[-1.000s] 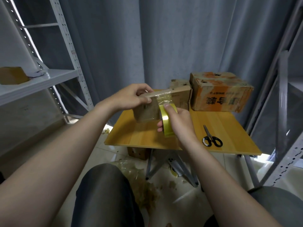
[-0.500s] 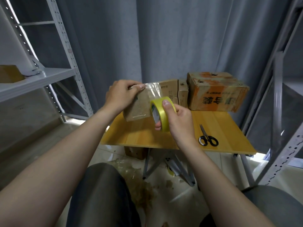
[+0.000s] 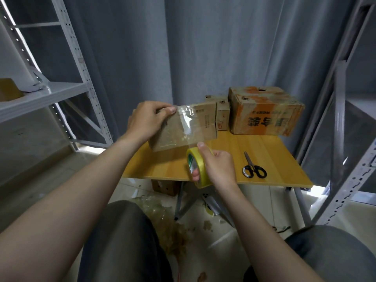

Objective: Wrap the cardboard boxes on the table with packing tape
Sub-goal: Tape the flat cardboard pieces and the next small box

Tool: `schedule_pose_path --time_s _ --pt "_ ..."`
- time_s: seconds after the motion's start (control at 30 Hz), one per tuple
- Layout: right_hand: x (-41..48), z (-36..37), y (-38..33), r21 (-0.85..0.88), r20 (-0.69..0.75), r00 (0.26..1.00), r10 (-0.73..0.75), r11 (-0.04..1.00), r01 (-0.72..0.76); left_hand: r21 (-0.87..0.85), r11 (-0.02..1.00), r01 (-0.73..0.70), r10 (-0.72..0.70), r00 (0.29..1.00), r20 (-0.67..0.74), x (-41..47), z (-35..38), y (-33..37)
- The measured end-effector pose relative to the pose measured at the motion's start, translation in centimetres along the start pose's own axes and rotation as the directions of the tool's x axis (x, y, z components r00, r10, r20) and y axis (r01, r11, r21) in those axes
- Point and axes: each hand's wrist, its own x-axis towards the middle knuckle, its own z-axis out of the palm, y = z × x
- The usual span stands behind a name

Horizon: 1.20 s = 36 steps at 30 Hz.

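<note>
My left hand [image 3: 149, 121] is gripping the small cardboard box [image 3: 203, 123] at its left end, above the table [image 3: 162, 165]. My right hand [image 3: 218, 165], just nearer, is clutching the yellow tape roll [image 3: 202, 177], with clear tape [image 3: 186, 127] stretching up across the box. Scissors [image 3: 253, 168] are lying to the right.

Our wooden counter [image 3: 162, 165] carries scissors [image 3: 254, 169] near its front edge. At its back we see a large box [image 3: 264, 112], a small box [image 3: 222, 117] just beside it.
</note>
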Motion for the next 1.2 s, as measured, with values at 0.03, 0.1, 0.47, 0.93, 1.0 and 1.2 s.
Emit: schedule_pose_path --time_s 0.03,0.1,0.47,0.93,1.0,1.2 --pt "0.0 0.0 0.4 0.004 0.006 1.000 0.012 1.000 -0.012 -0.028 1.000 0.013 -0.011 0.999 0.040 0.1 0.0 -0.1" --pt "0.1 0.0 0.7 0.041 0.044 0.999 0.017 0.999 -0.019 -0.097 0.995 0.037 -0.029 0.996 0.084 0.2 0.3 -0.5" --pt "-0.6 0.7 2.6 0.049 -0.003 0.999 -0.032 0.998 0.033 -0.226 0.972 0.056 -0.035 0.995 0.095 0.6 0.3 -1.1" --pt "-0.3 2.2 1.2 0.059 -0.036 0.996 -0.081 0.995 0.083 0.078 0.997 0.010 -0.029 0.969 0.247 1.2 -0.9 -1.8" --pt "0.0 2.4 0.5 0.037 -0.047 0.995 -0.091 0.995 0.093 0.232 0.971 -0.060 -0.033 0.926 0.376 0.8 -0.6 -1.3" --pt "0.4 2.0 -1.6 -0.020 -0.028 0.992 -0.125 0.992 0.125 0.484 0.821 -0.303 0.042 0.877 0.478 0.0 1.0 -0.8"
